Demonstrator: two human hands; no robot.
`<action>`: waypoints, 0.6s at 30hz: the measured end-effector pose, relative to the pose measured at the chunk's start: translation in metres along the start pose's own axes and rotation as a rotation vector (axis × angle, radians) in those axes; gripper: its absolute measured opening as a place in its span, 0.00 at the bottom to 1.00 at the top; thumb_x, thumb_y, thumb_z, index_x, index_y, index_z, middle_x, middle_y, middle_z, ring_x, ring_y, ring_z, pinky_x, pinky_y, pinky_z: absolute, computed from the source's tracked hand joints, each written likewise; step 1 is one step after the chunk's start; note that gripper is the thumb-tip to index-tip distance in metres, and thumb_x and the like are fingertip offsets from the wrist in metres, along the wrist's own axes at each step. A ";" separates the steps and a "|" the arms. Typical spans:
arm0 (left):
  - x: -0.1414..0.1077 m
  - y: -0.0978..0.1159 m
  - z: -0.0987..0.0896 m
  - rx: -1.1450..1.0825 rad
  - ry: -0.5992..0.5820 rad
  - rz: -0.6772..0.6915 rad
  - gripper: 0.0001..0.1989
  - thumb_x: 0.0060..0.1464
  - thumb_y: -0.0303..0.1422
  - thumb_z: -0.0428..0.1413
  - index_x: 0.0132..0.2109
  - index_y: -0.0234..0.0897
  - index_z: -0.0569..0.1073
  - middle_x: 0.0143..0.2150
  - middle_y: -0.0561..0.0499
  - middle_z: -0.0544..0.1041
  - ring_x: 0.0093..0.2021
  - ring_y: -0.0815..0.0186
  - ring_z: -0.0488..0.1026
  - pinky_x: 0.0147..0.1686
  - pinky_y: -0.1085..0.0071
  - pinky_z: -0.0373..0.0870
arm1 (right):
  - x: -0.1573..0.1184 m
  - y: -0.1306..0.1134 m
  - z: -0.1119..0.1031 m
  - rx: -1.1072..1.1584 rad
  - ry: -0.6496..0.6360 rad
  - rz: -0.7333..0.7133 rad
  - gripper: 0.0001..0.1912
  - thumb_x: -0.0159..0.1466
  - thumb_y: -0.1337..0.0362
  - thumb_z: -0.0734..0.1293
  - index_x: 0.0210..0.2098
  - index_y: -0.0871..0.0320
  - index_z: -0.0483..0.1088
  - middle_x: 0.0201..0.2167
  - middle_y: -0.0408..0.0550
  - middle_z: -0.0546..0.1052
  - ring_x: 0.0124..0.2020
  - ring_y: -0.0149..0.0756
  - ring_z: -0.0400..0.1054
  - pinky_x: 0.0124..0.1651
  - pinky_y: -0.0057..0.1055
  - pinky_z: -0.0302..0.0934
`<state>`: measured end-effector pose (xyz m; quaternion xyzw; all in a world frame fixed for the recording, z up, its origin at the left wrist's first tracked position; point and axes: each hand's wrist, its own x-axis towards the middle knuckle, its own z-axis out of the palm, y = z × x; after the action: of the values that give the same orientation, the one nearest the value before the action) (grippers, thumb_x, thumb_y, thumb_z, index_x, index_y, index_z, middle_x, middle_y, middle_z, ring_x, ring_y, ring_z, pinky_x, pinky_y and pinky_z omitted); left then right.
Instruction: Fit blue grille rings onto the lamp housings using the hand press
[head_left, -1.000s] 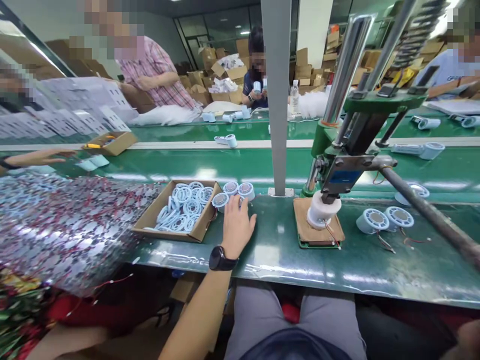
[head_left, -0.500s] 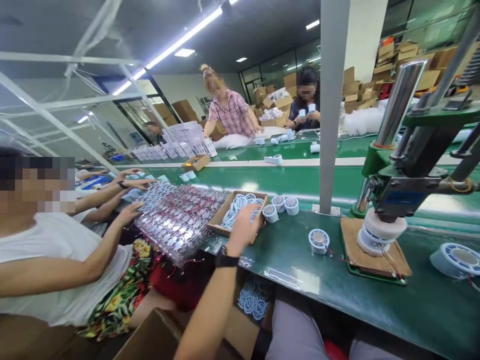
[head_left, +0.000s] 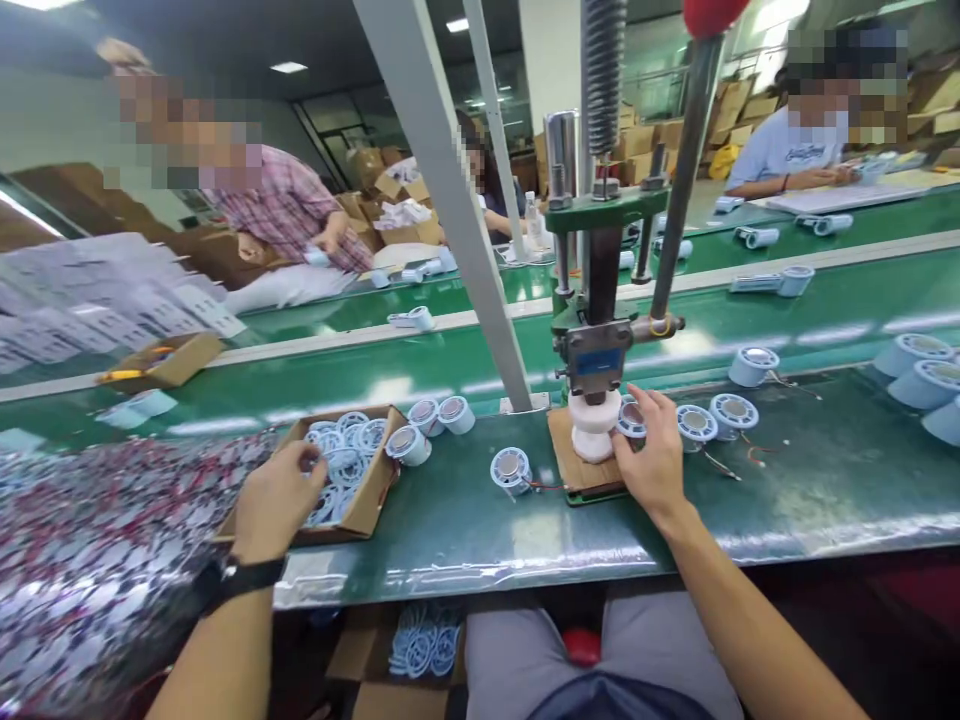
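My left hand [head_left: 281,495], with a dark band at the wrist, is over the left side of a cardboard box [head_left: 369,500] of light blue rings [head_left: 341,460]. Its fingers are curled at one ring. At the press, my right hand [head_left: 654,450] holds a round blue-white housing [head_left: 631,418] between thumb and fingers, just right of the white press head [head_left: 595,410]. Under that head lies a white round base [head_left: 592,445] on a brown board [head_left: 562,440]. Another housing [head_left: 511,468] with wires stands left of the board.
Three housings [head_left: 409,445] stand beside the box, and several more [head_left: 733,412] are right of the press. Wired metal parts [head_left: 135,540] cover the left. A grey post [head_left: 457,200] rises behind the table. Co-workers are across the belt. A lower box of rings [head_left: 425,640] sits near my legs.
The view has swung right, so the press is now near the middle. My right hand has come into view with a housing. No housing shows under the press head now.
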<state>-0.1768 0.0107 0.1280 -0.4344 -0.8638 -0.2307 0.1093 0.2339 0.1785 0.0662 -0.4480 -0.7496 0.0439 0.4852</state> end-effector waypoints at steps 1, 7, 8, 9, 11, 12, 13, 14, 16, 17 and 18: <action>-0.011 0.003 -0.001 -0.036 0.081 -0.008 0.04 0.57 0.31 0.53 0.34 0.42 0.67 0.26 0.56 0.70 0.32 0.55 0.74 0.43 0.52 0.74 | 0.001 0.007 -0.011 -0.032 -0.026 0.002 0.24 0.67 0.63 0.64 0.62 0.58 0.67 0.53 0.63 0.72 0.56 0.55 0.69 0.60 0.56 0.62; -0.104 0.045 0.034 -0.292 -0.002 0.282 0.10 0.59 0.34 0.51 0.39 0.39 0.77 0.38 0.47 0.83 0.38 0.59 0.81 0.42 0.64 0.79 | 0.006 0.055 -0.048 -0.404 -0.240 -0.186 0.16 0.70 0.66 0.61 0.53 0.57 0.76 0.51 0.64 0.76 0.58 0.61 0.67 0.65 0.72 0.42; -0.115 0.053 0.044 -0.327 -0.062 0.345 0.12 0.59 0.31 0.50 0.37 0.41 0.79 0.38 0.48 0.84 0.39 0.60 0.82 0.42 0.66 0.80 | 0.006 0.055 -0.050 -0.449 -0.226 -0.217 0.15 0.70 0.67 0.61 0.51 0.57 0.77 0.52 0.65 0.75 0.58 0.62 0.67 0.64 0.70 0.45; -0.122 0.059 0.053 -0.356 -0.111 0.394 0.14 0.58 0.29 0.49 0.36 0.41 0.80 0.38 0.48 0.84 0.40 0.62 0.82 0.43 0.68 0.80 | 0.005 0.052 -0.052 -0.447 -0.167 -0.227 0.14 0.69 0.68 0.62 0.48 0.58 0.77 0.52 0.66 0.75 0.57 0.62 0.68 0.62 0.68 0.50; -0.127 0.064 0.065 -0.393 -0.171 0.448 0.19 0.57 0.24 0.46 0.38 0.42 0.82 0.42 0.48 0.85 0.43 0.63 0.83 0.46 0.69 0.80 | -0.001 0.030 -0.051 -0.299 0.009 -0.233 0.12 0.67 0.70 0.63 0.45 0.58 0.77 0.47 0.63 0.77 0.51 0.58 0.72 0.57 0.61 0.61; -0.127 0.064 0.067 -0.401 -0.186 0.455 0.21 0.57 0.22 0.45 0.40 0.42 0.83 0.44 0.47 0.85 0.46 0.63 0.83 0.48 0.68 0.80 | -0.006 0.013 -0.048 -0.184 0.076 -0.249 0.11 0.67 0.71 0.63 0.45 0.57 0.76 0.43 0.59 0.79 0.48 0.54 0.74 0.54 0.55 0.66; -0.126 0.062 0.068 -0.404 -0.195 0.457 0.23 0.57 0.22 0.44 0.41 0.42 0.83 0.47 0.47 0.84 0.48 0.63 0.82 0.50 0.67 0.79 | -0.011 -0.006 -0.042 -0.062 0.092 -0.280 0.12 0.66 0.72 0.63 0.46 0.55 0.75 0.40 0.55 0.79 0.45 0.49 0.75 0.50 0.49 0.69; -0.125 0.059 0.068 -0.402 -0.201 0.453 0.24 0.58 0.21 0.44 0.43 0.42 0.83 0.49 0.47 0.84 0.51 0.63 0.81 0.52 0.66 0.79 | -0.017 -0.026 -0.032 0.044 0.048 -0.319 0.15 0.65 0.73 0.63 0.47 0.53 0.74 0.40 0.53 0.79 0.44 0.46 0.76 0.48 0.44 0.71; -0.126 0.055 0.065 -0.385 -0.195 0.427 0.25 0.59 0.20 0.42 0.46 0.42 0.82 0.52 0.46 0.83 0.53 0.62 0.80 0.54 0.63 0.78 | -0.026 -0.061 -0.003 0.171 -0.210 -0.378 0.21 0.64 0.75 0.62 0.52 0.53 0.73 0.49 0.56 0.77 0.51 0.48 0.74 0.51 0.46 0.73; -0.129 0.055 0.063 -0.370 -0.180 0.401 0.25 0.60 0.20 0.42 0.48 0.41 0.81 0.52 0.45 0.82 0.53 0.61 0.80 0.55 0.60 0.78 | -0.027 -0.073 0.014 0.204 -0.343 -0.379 0.23 0.63 0.77 0.62 0.54 0.54 0.73 0.55 0.59 0.75 0.56 0.51 0.71 0.55 0.51 0.71; -0.133 0.056 0.063 -0.351 -0.155 0.366 0.24 0.61 0.21 0.42 0.50 0.39 0.80 0.52 0.43 0.82 0.53 0.59 0.79 0.55 0.57 0.78 | -0.028 -0.082 0.031 0.236 -0.447 -0.373 0.25 0.62 0.78 0.61 0.54 0.55 0.74 0.58 0.61 0.73 0.60 0.54 0.69 0.57 0.55 0.70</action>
<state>-0.0517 -0.0227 0.0383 -0.6121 -0.7234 -0.3194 0.0056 0.1623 0.1214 0.0719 -0.2228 -0.8967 0.1383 0.3566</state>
